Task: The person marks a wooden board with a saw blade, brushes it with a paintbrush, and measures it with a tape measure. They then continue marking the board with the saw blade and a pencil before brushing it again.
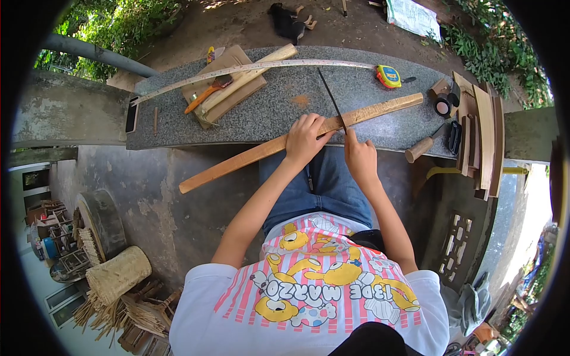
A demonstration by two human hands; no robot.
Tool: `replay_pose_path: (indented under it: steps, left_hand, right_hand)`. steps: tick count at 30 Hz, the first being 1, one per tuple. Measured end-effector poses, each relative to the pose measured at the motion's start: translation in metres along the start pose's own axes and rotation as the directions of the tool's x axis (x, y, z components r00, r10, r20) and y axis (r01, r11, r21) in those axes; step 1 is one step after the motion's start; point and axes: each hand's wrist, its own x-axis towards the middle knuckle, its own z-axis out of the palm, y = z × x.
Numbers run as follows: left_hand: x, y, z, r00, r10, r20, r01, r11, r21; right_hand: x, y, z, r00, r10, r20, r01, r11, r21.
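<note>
A long wooden strip (237, 160) lies slantwise across the near edge of the granite-topped bench (249, 121), its left end sticking out past the edge. My left hand (304, 140) is wrapped over the strip near its middle and presses it to the edge. My right hand (360, 157) grips the near end of a thin dark saw blade (331, 95); its handle is hidden in the fist. The blade crosses the strip just right of my left hand, its far end pointing away over the bench. A patch of sawdust (300, 100) lies beyond the strip.
An extended tape measure (389, 77) arcs across the bench. Boards (231, 65) and an orange-handled brush (208, 95) lie left; a wooden-handled tool (421, 149) lies right. Wood strips (484, 136) are stacked at the right end. A dog (290, 22) lies on the ground beyond.
</note>
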Motion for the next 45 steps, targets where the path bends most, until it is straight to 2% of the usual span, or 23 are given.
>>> replay_pose_path:
  steps: [3, 8, 14, 17, 21, 23, 26, 28, 31, 33, 37, 39, 42, 45]
  left_hand:
    - [0.001, 0.0, 0.0, 1.0, -0.001, 0.001, 0.001, 1.0, 0.003]
    - [-0.001, -0.001, 0.001, 0.999, -0.014, 0.029, 0.014, 1.0, -0.009]
    - [0.001, -0.001, 0.002, 1.0, 0.006, 0.003, -0.006, 1.0, 0.005]
    - [-0.002, 0.0, 0.0, 1.0, -0.008, 0.006, 0.008, 1.0, -0.001]
    - [0.003, 0.001, 0.0, 1.0, -0.025, -0.007, 0.025, 0.999, 0.03]
    - [0.001, 0.001, 0.001, 1.0, -0.025, -0.005, 0.025, 0.999, 0.031]
    - [-0.002, -0.001, 0.003, 1.0, -0.02, 0.015, 0.02, 1.0, -0.006]
    - [-0.001, -0.002, 0.003, 1.0, 0.013, 0.008, -0.013, 1.0, -0.017]
    - [-0.001, -0.003, 0.002, 1.0, 0.018, 0.008, -0.018, 1.0, -0.02]
    - [-0.001, -0.001, 0.001, 1.0, 0.003, 0.002, -0.003, 1.0, -0.011]
    - [0.002, 0.003, -0.003, 1.0, -0.026, -0.009, 0.027, 1.0, 0.014]
    - [0.003, 0.001, -0.002, 1.0, -0.023, -0.009, 0.023, 1.0, 0.005]
    - [0.002, 0.001, -0.001, 1.0, -0.018, 0.005, 0.018, 1.0, -0.008]
    - [0.002, 0.003, -0.001, 1.0, -0.004, 0.013, 0.004, 1.0, -0.001]
  right_hand:
    - [-0.037, 0.001, -0.019, 0.999, -0.04, -0.003, 0.04, 0.999, -0.02]
    - [-0.09, 0.002, -0.045, 0.999, 0.014, 0.041, -0.015, 1.0, 0.009]
    - [-0.03, 0.002, -0.01, 0.999, -0.035, -0.002, 0.035, 0.999, 0.032]
    - [-0.001, -0.002, 0.003, 1.0, 0.002, -0.01, -0.002, 1.0, -0.013]
    - [-0.032, 0.002, -0.013, 0.998, -0.021, -0.052, 0.023, 0.999, 0.033]
    - [-0.069, 0.0, -0.032, 1.0, 0.004, 0.019, -0.003, 0.999, -0.036]
    - [-0.088, -0.001, -0.049, 0.999, 0.025, 0.036, -0.024, 1.0, -0.004]
    - [-0.073, -0.002, -0.044, 0.998, 0.028, 0.054, -0.028, 1.0, 0.002]
    - [-0.031, 0.003, -0.012, 0.999, -0.033, -0.009, 0.033, 0.999, 0.014]
    - [-0.007, 0.002, 0.004, 1.0, -0.006, -0.013, 0.006, 0.999, 0.037]
    - [-0.028, -0.001, -0.014, 0.999, -0.01, -0.042, 0.011, 0.999, 0.032]
    - [-0.063, -0.002, -0.032, 0.999, 0.027, 0.026, -0.027, 0.999, -0.018]
    - [-0.089, 0.001, -0.047, 0.998, 0.039, 0.052, -0.039, 0.999, 0.002]
    - [-0.073, 0.003, -0.035, 0.999, 0.021, 0.042, -0.022, 1.0, 0.019]
